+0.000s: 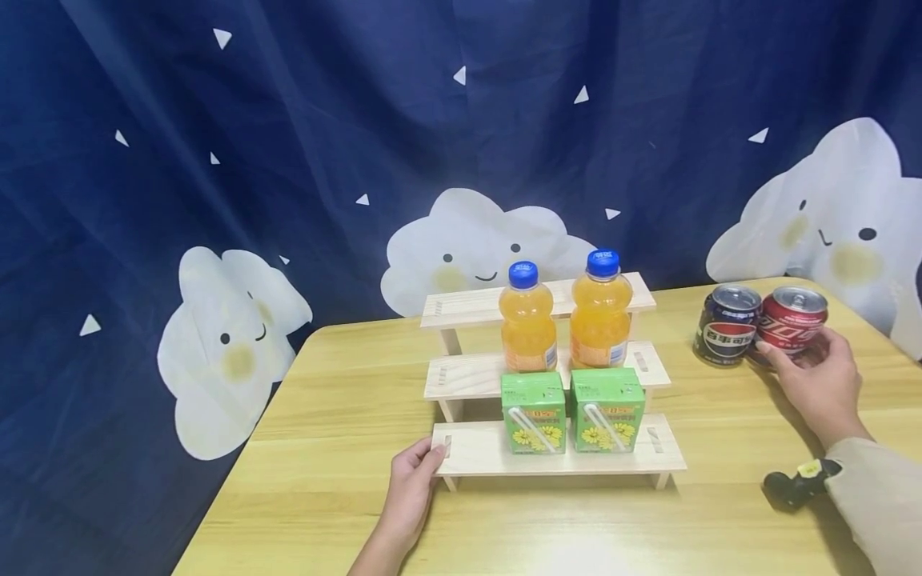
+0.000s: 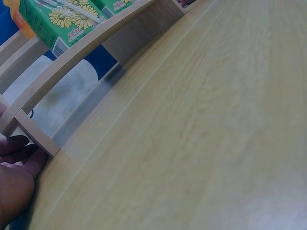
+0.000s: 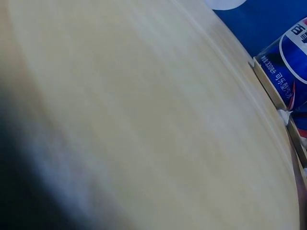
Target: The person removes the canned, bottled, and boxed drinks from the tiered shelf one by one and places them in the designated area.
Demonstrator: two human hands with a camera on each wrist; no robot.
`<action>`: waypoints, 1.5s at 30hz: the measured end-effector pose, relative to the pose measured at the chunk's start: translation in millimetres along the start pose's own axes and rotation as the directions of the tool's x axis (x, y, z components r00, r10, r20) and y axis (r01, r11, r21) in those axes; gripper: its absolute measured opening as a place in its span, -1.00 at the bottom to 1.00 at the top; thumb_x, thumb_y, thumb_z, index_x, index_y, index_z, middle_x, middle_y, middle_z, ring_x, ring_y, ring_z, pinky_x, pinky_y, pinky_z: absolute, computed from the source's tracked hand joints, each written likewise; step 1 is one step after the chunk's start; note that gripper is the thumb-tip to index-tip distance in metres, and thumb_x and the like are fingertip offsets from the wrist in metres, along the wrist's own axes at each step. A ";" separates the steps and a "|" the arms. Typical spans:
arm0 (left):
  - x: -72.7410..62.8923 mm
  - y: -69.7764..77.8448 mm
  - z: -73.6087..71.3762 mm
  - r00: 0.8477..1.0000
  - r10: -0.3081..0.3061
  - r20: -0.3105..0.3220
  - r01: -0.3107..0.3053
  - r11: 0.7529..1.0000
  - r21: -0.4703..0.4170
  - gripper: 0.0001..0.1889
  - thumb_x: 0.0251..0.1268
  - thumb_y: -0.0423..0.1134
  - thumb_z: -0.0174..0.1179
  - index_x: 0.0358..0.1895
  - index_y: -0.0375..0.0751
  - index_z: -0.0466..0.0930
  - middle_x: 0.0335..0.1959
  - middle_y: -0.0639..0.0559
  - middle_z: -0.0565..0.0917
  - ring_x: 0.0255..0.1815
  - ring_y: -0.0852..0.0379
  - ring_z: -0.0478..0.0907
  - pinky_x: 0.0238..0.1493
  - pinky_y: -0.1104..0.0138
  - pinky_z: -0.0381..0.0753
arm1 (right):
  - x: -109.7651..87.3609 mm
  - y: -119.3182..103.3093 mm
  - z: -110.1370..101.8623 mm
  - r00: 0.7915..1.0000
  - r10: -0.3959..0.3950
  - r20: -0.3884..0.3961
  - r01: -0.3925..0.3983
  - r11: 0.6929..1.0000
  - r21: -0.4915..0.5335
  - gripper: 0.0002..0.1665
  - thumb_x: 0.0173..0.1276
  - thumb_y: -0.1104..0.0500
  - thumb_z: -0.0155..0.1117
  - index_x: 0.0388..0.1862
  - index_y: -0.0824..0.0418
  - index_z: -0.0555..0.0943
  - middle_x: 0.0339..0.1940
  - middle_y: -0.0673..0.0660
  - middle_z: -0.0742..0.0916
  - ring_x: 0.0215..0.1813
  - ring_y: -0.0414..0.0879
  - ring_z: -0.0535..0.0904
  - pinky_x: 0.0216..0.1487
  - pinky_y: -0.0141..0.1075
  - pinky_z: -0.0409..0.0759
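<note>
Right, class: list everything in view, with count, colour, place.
Curtain: one, dark blue, behind table
Clouds: three, white, on curtain
Triangles: several, white, on curtain
Table: one, pale wood, under shelf
Shelf: one, pale wood, on table
Bottles: two, orange, blue-capped, middle tier
Cartons: two, green, lowest tier
Straws: two, white, on cartons
Pepsi cans: at least one, blue, right of shelf
Other can: one, red, beside Pepsi
Wrist device: one, black, right cuff
Sleeve: one, beige, right arm
Left hand: one, gripping shelf
Right hand: one, holding other can

Cartons [image 1: 534, 414] on lowest shelf [image 1: 475, 448], bottles [image 1: 601, 312] behind, cans [image 1: 727, 332] right of rack [image 1: 464, 376]
</note>
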State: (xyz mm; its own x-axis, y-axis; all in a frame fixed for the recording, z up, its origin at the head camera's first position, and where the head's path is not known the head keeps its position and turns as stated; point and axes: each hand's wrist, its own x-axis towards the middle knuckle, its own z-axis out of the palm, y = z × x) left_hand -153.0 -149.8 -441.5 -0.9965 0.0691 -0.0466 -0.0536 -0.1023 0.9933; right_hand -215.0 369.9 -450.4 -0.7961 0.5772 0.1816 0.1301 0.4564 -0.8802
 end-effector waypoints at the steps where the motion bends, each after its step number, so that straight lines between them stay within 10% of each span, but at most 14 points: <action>1: 0.0 0.0 0.1 1.000 -0.001 0.001 0.001 1.000 0.001 -0.56 0.35 -0.37 -0.04 0.15 -0.70 0.29 -0.03 -0.30 0.56 -0.12 0.21 0.60 0.05 0.43 0.60 | -0.6 0.4 -0.4 1.000 0.003 0.000 -0.003 1.000 0.005 -0.04 0.24 -0.02 0.30 0.47 0.19 0.04 0.37 0.40 0.33 0.13 -0.43 0.37 0.03 -0.83 0.31; 19: 0.6 -3.5 2.1 1.000 0.009 0.016 -0.009 1.000 0.013 -0.55 0.36 -0.32 -0.03 0.16 -0.67 0.30 -0.01 -0.30 0.56 -0.08 0.20 0.58 0.07 0.44 0.58 | -5.7 -5.0 -13.0 0.995 0.098 -0.026 -0.095 0.991 0.094 -0.04 0.16 -0.03 0.38 0.47 -0.01 0.12 0.44 0.07 0.32 0.33 -0.37 0.26 0.17 -0.77 0.26; 38: 0.7 -2.5 1.4 1.000 0.004 0.007 -0.004 1.000 0.013 -0.54 0.37 -0.33 -0.04 0.19 -0.65 0.28 0.03 -0.31 0.54 -0.05 0.16 0.58 0.08 0.42 0.58 | -23.4 -80.1 -34.3 0.987 0.071 -0.145 -0.021 0.947 0.319 -0.13 0.20 0.23 0.33 0.43 0.01 0.15 0.26 -0.20 0.39 0.35 -0.33 0.24 0.34 -0.64 0.18; 45: 0.5 -1.6 0.8 1.000 0.006 -0.003 -0.006 1.000 0.004 -0.55 0.35 -0.35 -0.03 0.17 -0.67 0.29 -0.02 -0.29 0.56 -0.12 0.20 0.59 0.04 0.41 0.61 | -37.1 -102.5 -26.1 0.998 -0.046 -0.051 0.068 0.782 0.619 -0.12 0.08 0.44 0.37 0.38 0.15 0.25 0.07 -0.15 0.53 0.22 -0.30 0.41 0.15 -0.71 0.37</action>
State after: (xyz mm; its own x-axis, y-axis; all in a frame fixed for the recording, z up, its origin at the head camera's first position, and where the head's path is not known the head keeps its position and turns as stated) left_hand -153.4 -148.8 -443.0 -0.9970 0.0653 -0.0414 -0.0478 -0.0987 0.9940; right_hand -183.4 319.4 -355.5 -0.7704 0.5891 0.2441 -0.3178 -0.0229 -0.9479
